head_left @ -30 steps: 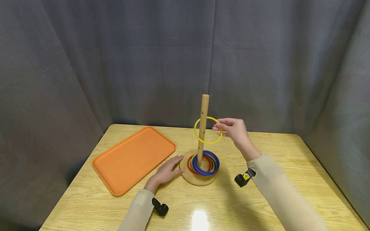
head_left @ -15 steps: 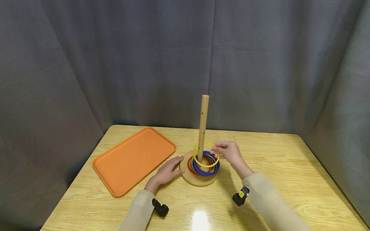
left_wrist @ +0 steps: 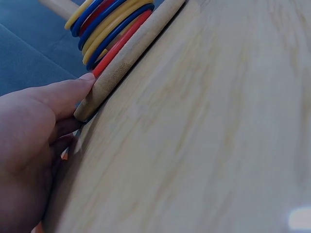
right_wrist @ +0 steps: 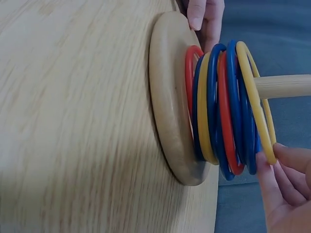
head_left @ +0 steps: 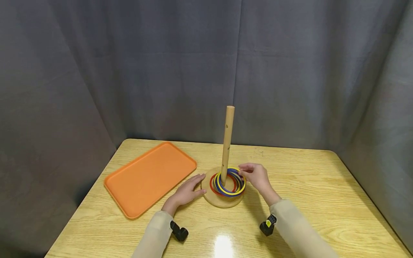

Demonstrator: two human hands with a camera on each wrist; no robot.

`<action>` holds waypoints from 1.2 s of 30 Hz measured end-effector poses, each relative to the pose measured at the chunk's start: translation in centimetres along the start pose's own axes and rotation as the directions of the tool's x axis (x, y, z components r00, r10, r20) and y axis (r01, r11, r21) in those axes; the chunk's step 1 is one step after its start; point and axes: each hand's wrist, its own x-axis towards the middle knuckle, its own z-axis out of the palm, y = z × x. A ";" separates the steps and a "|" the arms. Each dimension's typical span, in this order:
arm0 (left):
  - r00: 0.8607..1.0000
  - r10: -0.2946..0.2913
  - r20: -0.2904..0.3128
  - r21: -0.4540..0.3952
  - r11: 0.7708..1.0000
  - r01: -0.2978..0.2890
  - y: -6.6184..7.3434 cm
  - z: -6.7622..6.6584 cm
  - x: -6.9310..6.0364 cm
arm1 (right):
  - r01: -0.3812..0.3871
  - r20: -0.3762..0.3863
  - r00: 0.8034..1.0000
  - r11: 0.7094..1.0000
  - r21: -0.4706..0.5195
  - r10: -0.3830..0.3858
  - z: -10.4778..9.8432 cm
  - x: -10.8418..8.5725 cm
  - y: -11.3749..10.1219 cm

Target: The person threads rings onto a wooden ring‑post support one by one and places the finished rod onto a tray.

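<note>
A wooden ring-toss stand has a round base (head_left: 222,202) and an upright peg (head_left: 227,139). Stacked low around the peg are several red, blue and yellow rings (right_wrist: 204,107). My right hand (head_left: 256,176) pinches the right edge of the topmost yellow ring (right_wrist: 250,92) between thumb and fingers. That ring encircles the peg and tilts slightly over the blue ones beneath. On the other side, my left hand (head_left: 185,192) rests with fingers spread against the base's left rim. Its thumb touches the rim in the left wrist view.
An orange tray (head_left: 151,179) lies on the wooden table (head_left: 306,200), left of the stand. Grey curtains (head_left: 180,71) hang behind the table and at both sides. Each wrist carries a small black camera.
My right hand has lowered the yellow ring along the peg, from about mid-height down to the top of the stack. My left hand has stayed in place.
</note>
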 end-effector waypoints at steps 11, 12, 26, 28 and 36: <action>1.000 0.006 0.027 -0.045 0.999 -0.005 0.6 -0.3 0.6 | 0.239 -0.028 0.971 0.971 -0.018 -0.239 0.1 -0.5 -0.8; 1.000 0.011 0.029 -0.055 0.998 -0.009 0.7 -0.4 0.7 | 0.257 -0.009 0.966 0.966 -0.002 -0.257 0.1 -0.6 -1.1; 0.994 -0.062 -0.091 -0.140 0.989 0.049 -2.1 -8.1 -3.9 | 0.343 0.085 0.935 0.938 0.040 -0.345 1.1 -0.9 -3.0; 0.989 -0.091 -0.115 -0.118 0.990 0.077 -3.4 -9.6 -5.2 | 0.346 0.080 0.934 0.937 0.053 -0.349 1.2 -0.9 -3.1; 0.950 -0.225 -0.218 -0.026 0.974 0.225 -8.1 -14.2 -10.2 | 0.341 0.089 0.935 0.939 0.055 -0.344 1.6 -0.5 -3.2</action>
